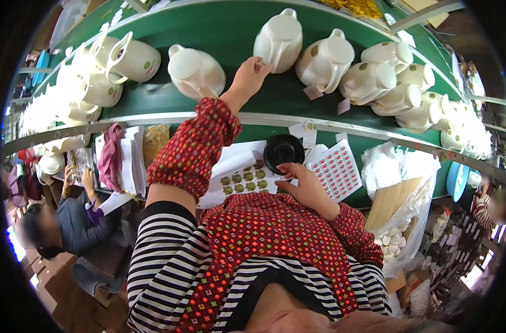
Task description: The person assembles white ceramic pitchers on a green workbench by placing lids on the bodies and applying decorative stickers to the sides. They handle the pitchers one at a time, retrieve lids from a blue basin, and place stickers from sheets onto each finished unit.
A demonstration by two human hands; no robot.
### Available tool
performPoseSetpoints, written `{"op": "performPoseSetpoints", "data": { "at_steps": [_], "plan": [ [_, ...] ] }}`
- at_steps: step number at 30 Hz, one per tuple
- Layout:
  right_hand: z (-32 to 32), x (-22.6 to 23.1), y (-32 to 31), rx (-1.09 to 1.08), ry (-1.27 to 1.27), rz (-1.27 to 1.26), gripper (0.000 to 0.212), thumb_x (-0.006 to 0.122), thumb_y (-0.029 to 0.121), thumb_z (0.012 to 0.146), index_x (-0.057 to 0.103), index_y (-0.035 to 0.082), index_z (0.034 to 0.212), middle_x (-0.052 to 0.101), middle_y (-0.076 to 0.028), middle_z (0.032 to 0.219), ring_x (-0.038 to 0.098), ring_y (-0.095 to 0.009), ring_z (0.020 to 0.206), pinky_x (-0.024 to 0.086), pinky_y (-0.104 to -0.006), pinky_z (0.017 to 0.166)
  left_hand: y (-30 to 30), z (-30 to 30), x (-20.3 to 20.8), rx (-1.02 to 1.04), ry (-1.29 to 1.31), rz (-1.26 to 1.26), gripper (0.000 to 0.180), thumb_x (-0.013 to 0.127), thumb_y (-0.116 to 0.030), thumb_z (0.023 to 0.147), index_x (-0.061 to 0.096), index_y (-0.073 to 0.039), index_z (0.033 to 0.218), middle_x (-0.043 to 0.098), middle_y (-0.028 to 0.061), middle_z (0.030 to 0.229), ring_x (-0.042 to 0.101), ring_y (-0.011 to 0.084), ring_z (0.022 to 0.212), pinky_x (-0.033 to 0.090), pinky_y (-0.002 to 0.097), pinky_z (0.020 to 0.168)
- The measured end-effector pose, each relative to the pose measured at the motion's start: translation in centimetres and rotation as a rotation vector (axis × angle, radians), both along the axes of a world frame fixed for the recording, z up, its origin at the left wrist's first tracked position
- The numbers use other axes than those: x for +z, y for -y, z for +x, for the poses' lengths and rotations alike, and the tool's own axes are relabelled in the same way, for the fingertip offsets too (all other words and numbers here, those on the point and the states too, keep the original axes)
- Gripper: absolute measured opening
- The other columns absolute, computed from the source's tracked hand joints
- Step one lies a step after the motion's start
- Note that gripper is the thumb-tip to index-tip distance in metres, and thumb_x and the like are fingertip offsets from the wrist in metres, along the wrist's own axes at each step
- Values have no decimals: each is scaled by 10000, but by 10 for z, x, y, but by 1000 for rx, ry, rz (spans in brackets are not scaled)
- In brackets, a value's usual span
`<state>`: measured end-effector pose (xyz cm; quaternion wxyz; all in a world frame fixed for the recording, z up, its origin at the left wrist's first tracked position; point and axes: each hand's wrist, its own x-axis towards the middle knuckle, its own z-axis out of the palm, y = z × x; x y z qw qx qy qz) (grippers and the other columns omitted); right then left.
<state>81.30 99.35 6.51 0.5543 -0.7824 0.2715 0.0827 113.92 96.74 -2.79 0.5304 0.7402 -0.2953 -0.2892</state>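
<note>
My left hand (249, 79) reaches across the green conveyor, its curled fingers at the handle side of a white jug (279, 40) that stands upside down. The fingers look closed on the low part of the handle, though the contact is small in view. Another upturned white jug (195, 71) stands left of that wrist. My right hand (305, 187) is low over the worktable with thumb and forefinger apart, beside a round black dish (284, 154). Near it lie a sheet of round gold-green stickers (244, 178) and a sheet of small red stickers (335, 171).
More white jugs (369, 83) crowd the belt's right side, others (135, 58) its left. A metal rail (264, 120) divides belt from worktable. Clear plastic wrap (386, 166) and cardboard (394, 202) lie to the right, a pink cloth (109, 158) to the left. A co-worker (86, 222) sits at left.
</note>
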Motion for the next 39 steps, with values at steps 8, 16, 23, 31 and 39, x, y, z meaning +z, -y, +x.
{"op": "performPoseSetpoints", "data": {
  "at_steps": [8, 16, 23, 31, 39],
  "plan": [
    [51, -65, -31, 198, 224, -166, 382, 707, 249, 944, 667, 50, 1267, 670, -163, 1176, 629, -356, 1127, 492, -449, 989, -267, -40, -14, 76, 244, 380, 272, 769, -203, 930, 725, -10, 1117, 719, 190, 1043, 716, 342, 954, 572, 408, 857],
    [103, -115, -71, 553, 262, -663, 620, 778, 279, 891, 563, 155, 1459, 587, -110, 1396, 514, -317, 1353, 339, -581, 1166, -369, -110, -37, 6, 547, 585, 582, 853, -321, 849, 634, -64, 1323, 632, 169, 1276, 547, 386, 1237, 442, 483, 1064],
    [103, -108, -94, 721, 143, -788, 895, 888, 340, 767, 478, 187, 1548, 575, -123, 1409, 498, -299, 1390, 210, -704, 1203, -370, -118, -53, 65, 157, 448, 302, 843, -221, 861, 759, -63, 1104, 731, 63, 876, 666, 214, 830, 504, 363, 783],
    [91, -4, -91, 586, 329, -619, 813, 867, 495, 759, 589, 148, 1440, 649, -83, 1329, 571, -275, 1314, 193, -696, 1201, -362, -122, 46, 212, -441, 124, 236, 792, -148, 942, 794, 28, 1099, 755, 49, 825, 640, 85, 700, 498, 274, 617],
    [60, 97, -64, 462, 396, -651, 936, 859, 610, 742, 556, 108, 1472, 603, -129, 1411, 523, -324, 1382, 173, -653, 1231, -357, -137, 153, 3, 788, -233, 361, 847, -16, 613, 822, -137, 952, 690, 83, 1116, 636, 328, 1117, 527, 439, 922]
  ]
}}
